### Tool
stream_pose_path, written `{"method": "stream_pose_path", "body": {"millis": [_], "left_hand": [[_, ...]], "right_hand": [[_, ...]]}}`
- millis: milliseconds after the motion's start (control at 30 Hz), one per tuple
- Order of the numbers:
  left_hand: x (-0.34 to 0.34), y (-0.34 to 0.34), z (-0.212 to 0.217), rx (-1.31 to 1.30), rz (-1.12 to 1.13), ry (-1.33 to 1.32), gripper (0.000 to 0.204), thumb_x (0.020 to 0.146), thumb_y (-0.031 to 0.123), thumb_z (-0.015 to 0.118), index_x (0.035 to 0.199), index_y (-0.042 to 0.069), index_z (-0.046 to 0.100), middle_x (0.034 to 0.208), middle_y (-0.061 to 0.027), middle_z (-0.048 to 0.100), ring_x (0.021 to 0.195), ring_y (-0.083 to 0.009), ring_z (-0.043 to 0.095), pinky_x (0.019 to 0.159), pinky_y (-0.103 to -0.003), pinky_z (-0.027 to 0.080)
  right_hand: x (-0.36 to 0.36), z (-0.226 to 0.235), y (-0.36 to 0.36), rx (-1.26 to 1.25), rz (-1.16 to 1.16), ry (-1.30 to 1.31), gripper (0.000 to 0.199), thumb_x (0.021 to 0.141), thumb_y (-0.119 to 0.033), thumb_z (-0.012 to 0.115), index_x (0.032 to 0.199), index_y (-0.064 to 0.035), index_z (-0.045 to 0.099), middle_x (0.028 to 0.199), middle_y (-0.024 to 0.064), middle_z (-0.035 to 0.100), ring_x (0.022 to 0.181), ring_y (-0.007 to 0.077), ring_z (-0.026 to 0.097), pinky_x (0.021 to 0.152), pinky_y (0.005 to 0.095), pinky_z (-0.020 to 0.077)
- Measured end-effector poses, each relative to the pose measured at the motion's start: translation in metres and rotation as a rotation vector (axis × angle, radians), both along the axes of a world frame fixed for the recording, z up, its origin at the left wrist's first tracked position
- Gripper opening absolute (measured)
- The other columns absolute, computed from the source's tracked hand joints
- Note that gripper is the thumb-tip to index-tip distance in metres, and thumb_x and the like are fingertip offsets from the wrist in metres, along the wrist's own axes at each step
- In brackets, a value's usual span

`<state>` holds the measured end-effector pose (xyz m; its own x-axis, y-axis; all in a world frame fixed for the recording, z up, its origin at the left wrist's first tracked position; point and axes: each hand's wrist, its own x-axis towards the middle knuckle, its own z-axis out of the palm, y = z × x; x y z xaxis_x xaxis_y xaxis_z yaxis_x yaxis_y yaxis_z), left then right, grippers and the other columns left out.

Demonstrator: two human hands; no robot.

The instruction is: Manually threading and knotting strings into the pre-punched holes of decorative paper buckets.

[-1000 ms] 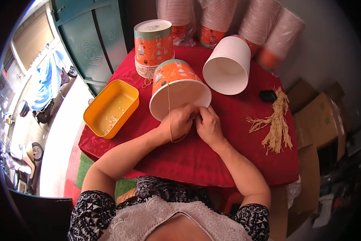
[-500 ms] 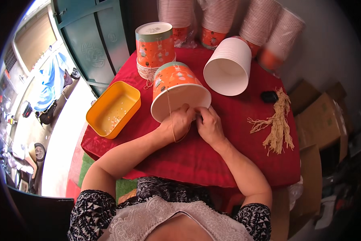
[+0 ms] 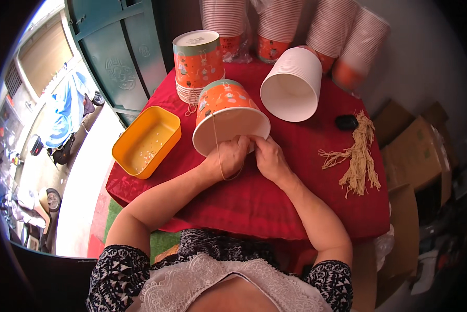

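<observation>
Bucket [image 3: 229,110], orange, long axis near to far, mouth facing near; left hand [image 3: 227,155] and right hand [image 3: 271,160] meet at its near rim, fingers closed, anything pinched hidden.

Daylight from L blows out pavement [image 3: 79,213], R-side boxes [image 3: 412,156] dim, fisheye edges bent w/ blk rim.
</observation>
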<state>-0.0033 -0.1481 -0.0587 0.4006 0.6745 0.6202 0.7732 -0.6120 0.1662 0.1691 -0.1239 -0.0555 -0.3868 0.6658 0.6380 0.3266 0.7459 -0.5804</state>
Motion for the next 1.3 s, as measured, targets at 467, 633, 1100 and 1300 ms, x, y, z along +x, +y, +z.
{"method": "stream_pose_path", "body": {"millis": [467, 633, 1100, 1300], "left_hand": [[-0.002, -0.002, -0.001, 0.104, -0.069, 0.05, 0.015, 0.091, 0.013, 0.056, 0.095, -0.001, 0.051, 0.081, -0.0189, 0.062, 0.07, -0.0344, 0.065, 0.059, -0.042, 0.052], [-0.002, -0.004, 0.0, 0.056, -0.038, 0.018, 0.016, 0.091, 0.014, 0.057, 0.095, 0.0, 0.051, 0.08, -0.0189, 0.062, 0.067, -0.035, 0.065, 0.058, -0.043, 0.053], [-0.003, -0.011, 0.011, -0.307, 0.011, -0.391, 0.011, 0.086, 0.01, 0.062, 0.087, 0.0, 0.059, 0.08, -0.0232, 0.065, 0.075, -0.0421, 0.065, 0.064, -0.049, 0.052], [-0.004, -0.009, 0.009, -0.305, 0.014, -0.455, 0.009, 0.083, 0.007, 0.06, 0.086, -0.001, 0.059, 0.08, -0.0242, 0.065, 0.076, -0.0427, 0.065, 0.067, -0.05, 0.052]], "right_hand": [[0.006, 0.007, -0.001, -0.197, 0.136, -0.023, 0.025, 0.088, 0.004, 0.049, 0.111, 0.0014, 0.058, 0.102, 0.0272, 0.062, 0.094, 0.0457, 0.062, 0.078, 0.0474, 0.0535], [0.006, 0.007, -0.004, -0.159, 0.077, -0.065, 0.018, 0.087, 0.004, 0.052, 0.104, 0.0004, 0.058, 0.095, 0.0256, 0.064, 0.09, 0.044, 0.063, 0.075, 0.0472, 0.0537], [0.01, 0.011, -0.013, -0.052, 0.035, -0.138, 0.009, 0.085, 0.002, 0.061, 0.093, 0.002, 0.056, 0.087, 0.0204, 0.062, 0.08, 0.0388, 0.063, 0.068, 0.0426, 0.0511], [0.007, 0.015, -0.023, -0.042, 0.055, -0.166, 0.009, 0.083, 0.001, 0.063, 0.088, -0.0006, 0.055, 0.087, 0.0199, 0.058, 0.079, 0.0395, 0.059, 0.069, 0.0456, 0.0498]]}}
